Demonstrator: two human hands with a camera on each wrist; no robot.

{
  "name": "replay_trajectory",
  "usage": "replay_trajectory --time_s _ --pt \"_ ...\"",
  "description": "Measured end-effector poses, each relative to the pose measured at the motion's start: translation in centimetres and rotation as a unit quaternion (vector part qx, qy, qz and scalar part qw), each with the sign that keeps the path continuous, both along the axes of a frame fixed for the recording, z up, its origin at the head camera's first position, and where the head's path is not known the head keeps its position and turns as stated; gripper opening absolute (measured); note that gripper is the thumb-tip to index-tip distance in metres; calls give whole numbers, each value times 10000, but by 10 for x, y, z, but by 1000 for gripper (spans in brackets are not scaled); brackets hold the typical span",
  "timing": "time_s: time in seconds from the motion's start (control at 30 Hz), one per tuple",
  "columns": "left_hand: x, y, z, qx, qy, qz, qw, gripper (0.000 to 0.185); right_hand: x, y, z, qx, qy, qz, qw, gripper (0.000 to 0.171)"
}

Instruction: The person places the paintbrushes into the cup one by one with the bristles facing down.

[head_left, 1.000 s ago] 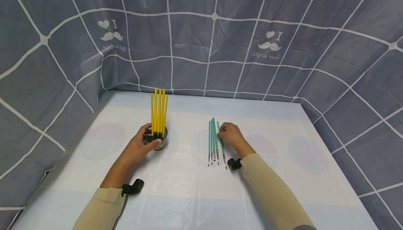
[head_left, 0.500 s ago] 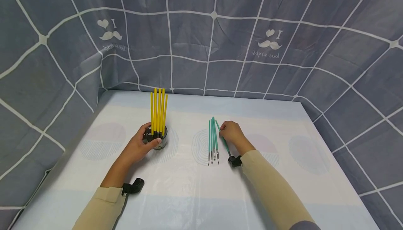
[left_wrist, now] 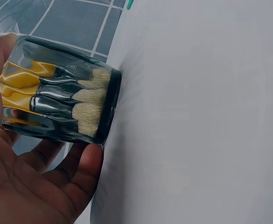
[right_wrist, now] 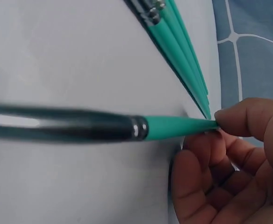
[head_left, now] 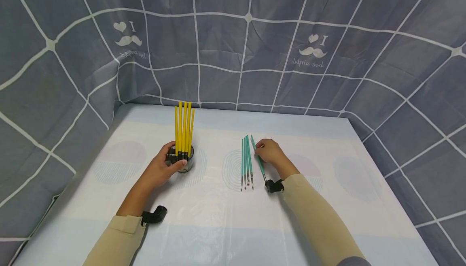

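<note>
My left hand (head_left: pixel 162 168) grips a glass (left_wrist: pixel 61 93) standing on the table, fingers round its far side and thumb at the front. Several yellow-handled paintbrushes (head_left: pixel 185 130) stand in it, and their pale bristles (left_wrist: pixel 87 109) show through the wall near the base. Farther right, my right hand (head_left: pixel 270 152) pinches a green paintbrush (right_wrist: pixel 174 127) between thumb and fingertips. Its metal ferrule (right_wrist: pixel 61 123) points back toward the wrist, and the bristles are out of sight. Left of that hand, several more green paintbrushes (head_left: pixel 246 158) lie side by side, bristles toward me.
A pale patterned cloth (head_left: pixel 218 225) covers the table. Behind it and along both sides hangs a grey curtain (head_left: pixel 218 47) with white grid lines. Black wrist cameras (head_left: pixel 154 215) sit on both forearms.
The right hand has drawn its green paintbrush slightly right, away from the others, and its brush end has swung toward the wrist. The left hand and the glass stay put.
</note>
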State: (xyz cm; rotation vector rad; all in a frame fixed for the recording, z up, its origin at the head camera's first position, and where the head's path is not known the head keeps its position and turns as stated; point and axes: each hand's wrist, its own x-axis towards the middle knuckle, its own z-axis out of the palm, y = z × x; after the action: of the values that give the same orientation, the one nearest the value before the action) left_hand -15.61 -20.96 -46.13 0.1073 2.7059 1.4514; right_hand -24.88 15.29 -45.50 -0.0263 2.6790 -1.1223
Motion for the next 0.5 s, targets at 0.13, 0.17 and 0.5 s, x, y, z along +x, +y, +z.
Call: replay_trajectory --time_s 0.13,0.17,0.5 --pt "0 0 0 11 31 -6 10000 85 0 0 3 -261 22 3 9997 23" --pt "0 0 0 16 42 -14 10000 84 0 -1 5 -311 72 13 9995 24" --pt "-1 0 1 -20 -87 13 10000 89 0 -11 15 -1216 96 -31 9925 25"
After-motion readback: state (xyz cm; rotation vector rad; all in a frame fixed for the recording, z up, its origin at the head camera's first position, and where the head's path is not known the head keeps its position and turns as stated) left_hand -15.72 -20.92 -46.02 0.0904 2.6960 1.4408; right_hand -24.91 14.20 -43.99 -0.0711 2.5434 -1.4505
